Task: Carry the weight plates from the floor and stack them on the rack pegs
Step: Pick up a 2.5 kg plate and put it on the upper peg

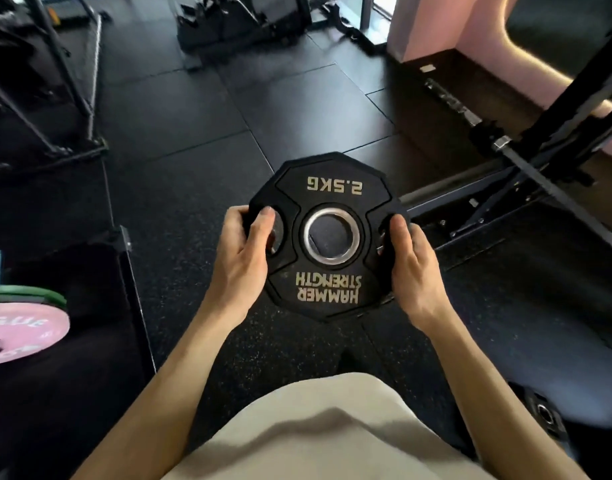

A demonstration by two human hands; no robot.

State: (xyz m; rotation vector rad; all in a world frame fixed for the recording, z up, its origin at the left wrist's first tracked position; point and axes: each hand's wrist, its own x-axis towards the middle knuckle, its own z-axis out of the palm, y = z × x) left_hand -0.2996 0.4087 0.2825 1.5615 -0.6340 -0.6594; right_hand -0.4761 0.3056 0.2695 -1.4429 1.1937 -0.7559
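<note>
Above the black rubber floor point(200, 140), both hands hold one weight plate point(327, 237).

The left hand point(243, 252) and right hand point(410, 268) grip its side cut-outs, its printed face up; a pink plate point(18, 332) sits on a bar at left, another black plate point(543, 415) lies on the floor at lower right.

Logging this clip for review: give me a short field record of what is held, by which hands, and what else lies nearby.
held item: black 2.5KG plate, face up
left hand: grips plate's left handle slot
right hand: grips plate's right edge
on a peg: no
other plate: black plate on floor, lower right
left edge: pink plate on a bar
</note>
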